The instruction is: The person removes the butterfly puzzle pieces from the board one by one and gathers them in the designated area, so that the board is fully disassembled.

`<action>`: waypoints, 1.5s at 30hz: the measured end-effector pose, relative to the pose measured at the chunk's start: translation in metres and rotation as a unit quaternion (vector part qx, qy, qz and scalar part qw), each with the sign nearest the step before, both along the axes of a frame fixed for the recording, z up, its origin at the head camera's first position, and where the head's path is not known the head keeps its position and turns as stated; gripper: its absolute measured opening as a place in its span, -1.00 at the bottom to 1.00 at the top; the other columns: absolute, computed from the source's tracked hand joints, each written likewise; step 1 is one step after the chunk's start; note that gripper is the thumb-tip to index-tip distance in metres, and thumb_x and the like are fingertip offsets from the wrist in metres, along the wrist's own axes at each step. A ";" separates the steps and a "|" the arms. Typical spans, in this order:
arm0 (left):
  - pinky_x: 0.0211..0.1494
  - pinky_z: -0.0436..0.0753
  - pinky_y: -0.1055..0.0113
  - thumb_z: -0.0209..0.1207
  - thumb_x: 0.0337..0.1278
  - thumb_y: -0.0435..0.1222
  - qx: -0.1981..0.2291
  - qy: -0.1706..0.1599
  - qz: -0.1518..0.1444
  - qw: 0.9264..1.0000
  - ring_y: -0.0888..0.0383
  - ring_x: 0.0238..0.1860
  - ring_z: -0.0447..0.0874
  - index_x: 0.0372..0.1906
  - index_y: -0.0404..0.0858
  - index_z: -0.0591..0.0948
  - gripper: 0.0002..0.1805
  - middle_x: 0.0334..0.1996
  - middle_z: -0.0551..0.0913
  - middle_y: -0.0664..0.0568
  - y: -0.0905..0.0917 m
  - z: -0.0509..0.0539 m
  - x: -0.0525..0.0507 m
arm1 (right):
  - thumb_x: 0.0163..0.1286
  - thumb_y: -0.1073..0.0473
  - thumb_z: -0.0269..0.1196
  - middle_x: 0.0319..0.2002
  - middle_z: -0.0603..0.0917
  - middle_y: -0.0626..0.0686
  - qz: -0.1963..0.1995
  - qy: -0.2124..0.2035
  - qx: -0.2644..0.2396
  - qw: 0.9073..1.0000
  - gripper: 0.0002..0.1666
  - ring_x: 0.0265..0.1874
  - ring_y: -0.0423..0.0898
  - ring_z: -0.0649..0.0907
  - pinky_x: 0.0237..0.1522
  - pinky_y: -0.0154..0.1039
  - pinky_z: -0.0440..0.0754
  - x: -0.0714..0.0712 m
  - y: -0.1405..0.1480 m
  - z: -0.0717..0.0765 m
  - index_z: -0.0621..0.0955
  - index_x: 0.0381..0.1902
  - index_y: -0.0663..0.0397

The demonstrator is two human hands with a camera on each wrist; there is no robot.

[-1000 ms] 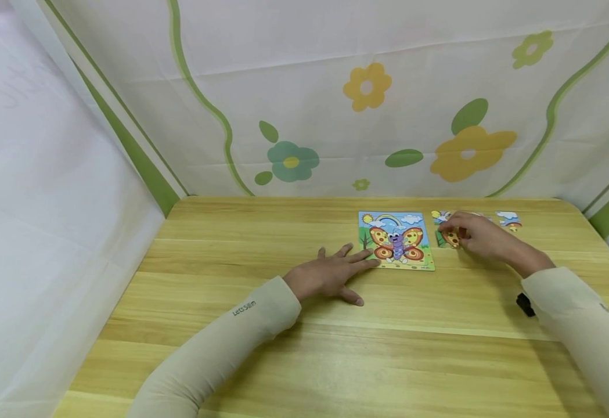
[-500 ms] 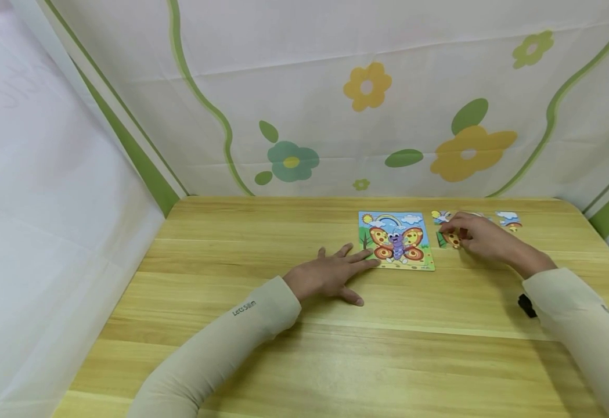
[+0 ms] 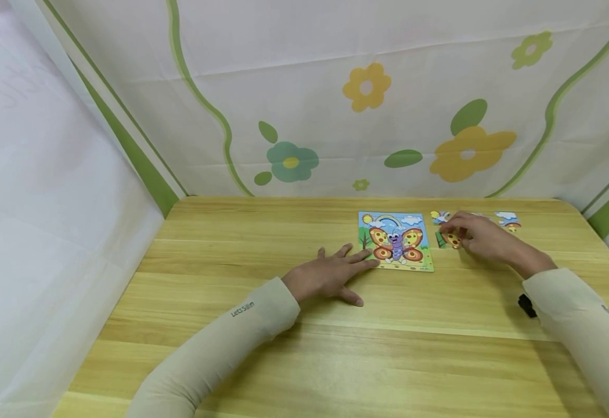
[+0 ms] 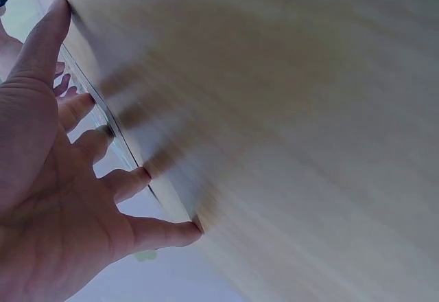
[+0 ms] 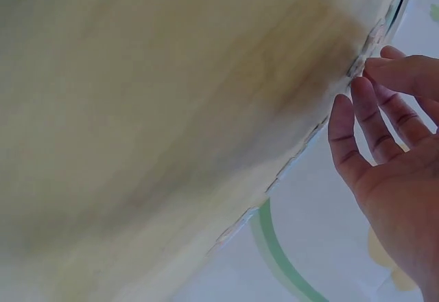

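Board lay right of the head frame's centre, the left hand spread onto its lower left corner; farther right, the right hand pinched a piece near other pieces. In the left wrist frame, the left hand touched the table from the left. In the right wrist frame, the right hand curled at far right.

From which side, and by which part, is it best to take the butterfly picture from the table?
I would pinch the butterfly picture at its near right corner, coming from the near side. It lies flat on the table, so probably only its thin edges give a hold. The left hand reaches over its near left corner, and puzzle pieces lie beyond its right edge.
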State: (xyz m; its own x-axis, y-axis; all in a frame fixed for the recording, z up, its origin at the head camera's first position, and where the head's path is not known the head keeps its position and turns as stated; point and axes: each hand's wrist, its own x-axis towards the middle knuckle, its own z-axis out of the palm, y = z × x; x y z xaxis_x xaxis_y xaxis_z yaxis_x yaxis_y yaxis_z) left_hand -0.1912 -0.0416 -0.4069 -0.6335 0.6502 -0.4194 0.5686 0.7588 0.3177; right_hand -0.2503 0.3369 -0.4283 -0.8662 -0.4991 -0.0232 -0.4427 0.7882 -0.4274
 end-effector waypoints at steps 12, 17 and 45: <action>0.61 -0.01 -0.44 0.18 0.37 0.24 0.000 0.031 -0.029 0.999 -0.04 0.75 -0.30 0.73 0.20 -0.03 -0.02 0.74 -0.24 0.26 0.001 -0.005 0.003 | 0.37 0.53 0.24 0.00 0.68 0.20 0.023 0.022 -0.014 0.999 -0.56 -0.18 -0.03 0.61 -0.31 -0.28 0.55 0.000 -0.026 0.013 0.66 0.19 0.32; 0.63 -0.01 -0.41 0.13 0.40 0.25 0.001 0.049 -0.057 0.997 -0.05 0.75 -0.29 0.73 0.16 -0.06 -0.02 0.74 -0.22 0.24 0.009 -0.006 0.007 | 0.38 0.50 0.29 0.00 0.68 0.17 0.037 0.022 -0.023 0.999 -0.58 -0.15 -0.01 0.64 -0.24 -0.23 0.61 -0.002 -0.043 0.014 0.67 0.19 0.28; 0.63 0.06 -0.38 0.09 0.42 0.27 -0.011 0.054 -0.068 0.996 -0.03 0.75 -0.29 0.73 0.19 -0.05 -0.06 0.74 -0.17 0.26 0.021 -0.009 0.008 | 0.43 0.43 0.28 0.32 0.61 0.27 0.084 -0.033 -0.032 0.995 -0.54 0.34 0.36 0.54 0.32 0.38 0.48 -0.013 -0.099 0.007 0.64 0.27 0.16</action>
